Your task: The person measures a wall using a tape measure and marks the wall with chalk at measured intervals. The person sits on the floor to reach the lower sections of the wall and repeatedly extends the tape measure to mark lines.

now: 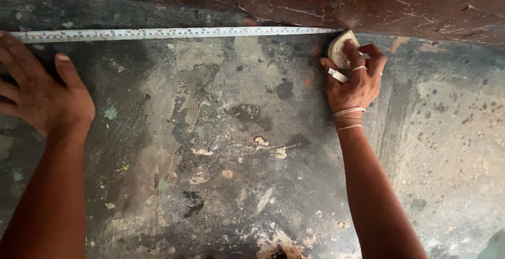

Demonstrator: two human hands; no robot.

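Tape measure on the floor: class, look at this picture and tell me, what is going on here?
A person has a tape measure pulled out along the foot of a dark, cracked wall. The right hand grips the tape's round case against the wall. The left hand lies spread on the stained floor just below the tape, near its other end, which runs out of view. Whether that hand touches the tape cannot be told.

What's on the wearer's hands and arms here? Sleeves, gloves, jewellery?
No gloves, and no sleeves in view: both forearms bare. Right hand wears a thin ring on one finger and pale thread-like bands around the wrist. Left hand shows nothing worn, though its fingertips are cut off by the frame edge.
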